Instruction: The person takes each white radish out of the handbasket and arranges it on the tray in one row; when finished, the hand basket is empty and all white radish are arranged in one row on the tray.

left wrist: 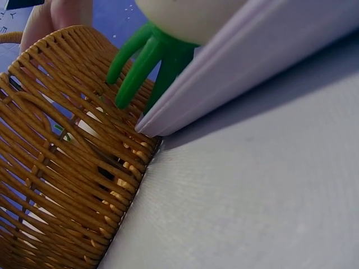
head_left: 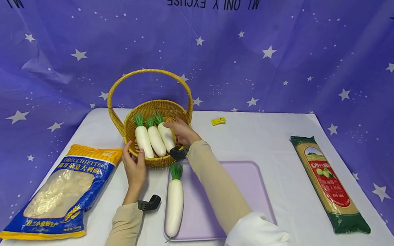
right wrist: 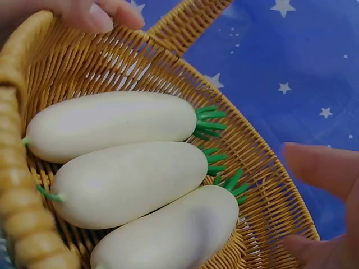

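Observation:
A brown wicker basket (head_left: 156, 163) with a tall arched handle stands on the table, tilted toward me in the head view. Three white radishes (right wrist: 118, 124) with green tops lie side by side in it. My left hand (head_left: 135, 171) holds the basket's front left rim, thumb over the edge. At the basket's right side is my right hand (head_left: 182, 131), its fingers spread beside the rightmost radish; the right wrist view shows a gap between them. Another white radish (head_left: 175, 209) lies along the left edge of a light purple tray (head_left: 205, 200), its leaves close to the basket.
A blue and yellow orecchiette bag (head_left: 65, 190) lies at the left. On the right is a long green and red pasta packet (head_left: 330, 185). A small yellow wrapped piece (head_left: 218, 121) sits toward the back. A starry purple cloth (head_left: 222, 56) hangs behind the table.

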Motion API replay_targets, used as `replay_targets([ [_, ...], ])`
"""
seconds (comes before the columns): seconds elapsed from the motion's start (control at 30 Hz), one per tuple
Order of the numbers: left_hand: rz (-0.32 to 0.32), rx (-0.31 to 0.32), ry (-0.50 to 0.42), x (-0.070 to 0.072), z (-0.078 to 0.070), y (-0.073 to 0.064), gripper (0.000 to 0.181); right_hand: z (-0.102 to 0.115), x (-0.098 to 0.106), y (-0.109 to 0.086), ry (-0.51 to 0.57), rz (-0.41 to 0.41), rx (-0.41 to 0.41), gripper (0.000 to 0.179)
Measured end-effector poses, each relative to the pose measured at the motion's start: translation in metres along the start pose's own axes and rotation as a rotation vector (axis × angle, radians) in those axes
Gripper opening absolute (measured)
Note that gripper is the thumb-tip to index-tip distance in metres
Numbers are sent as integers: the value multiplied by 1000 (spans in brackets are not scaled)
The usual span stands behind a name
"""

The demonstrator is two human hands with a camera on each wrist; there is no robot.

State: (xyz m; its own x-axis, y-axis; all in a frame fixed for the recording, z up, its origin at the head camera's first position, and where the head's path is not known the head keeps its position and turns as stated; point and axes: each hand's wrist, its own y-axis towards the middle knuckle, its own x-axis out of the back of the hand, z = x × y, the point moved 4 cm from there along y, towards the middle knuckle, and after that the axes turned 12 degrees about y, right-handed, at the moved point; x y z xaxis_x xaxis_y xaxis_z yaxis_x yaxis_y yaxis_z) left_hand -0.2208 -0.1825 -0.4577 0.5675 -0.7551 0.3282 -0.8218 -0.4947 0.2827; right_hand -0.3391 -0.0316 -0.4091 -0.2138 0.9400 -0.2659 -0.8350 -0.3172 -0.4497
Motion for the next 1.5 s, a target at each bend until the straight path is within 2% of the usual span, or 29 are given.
replay_targets([
  [0.1,2,19,-3,2,0,0,51,-2,-5,-2,-82,-17,-25,83],
  [0.33,5,25,-3,5,2,4,52,-1,-16,-8,-328,-102,10,86],
  [0.43,17,28,-10,2,2,3,51,-1,-13,-7,-423,-107,19,87],
  [0.5,21,30,-12,0,2,2,51,-2,-10,-6,-431,-83,13,87],
  [0.83,12,16,-14,0,-2,2,52,0,-8,-2,-227,169,-9,62],
  [1.0,14,14,-11,-1,0,1,52,-2,-4,-1,-159,251,-22,57],
  [1.1,18,6,-23,-1,0,1,52,-1,-3,-2,-114,280,0,56],
  [1.3,3,7,-15,0,-1,2,51,2,-3,-6,63,344,61,55],
  [1.5,13,22,-16,-1,0,0,51,1,4,-31,127,412,142,52],
])
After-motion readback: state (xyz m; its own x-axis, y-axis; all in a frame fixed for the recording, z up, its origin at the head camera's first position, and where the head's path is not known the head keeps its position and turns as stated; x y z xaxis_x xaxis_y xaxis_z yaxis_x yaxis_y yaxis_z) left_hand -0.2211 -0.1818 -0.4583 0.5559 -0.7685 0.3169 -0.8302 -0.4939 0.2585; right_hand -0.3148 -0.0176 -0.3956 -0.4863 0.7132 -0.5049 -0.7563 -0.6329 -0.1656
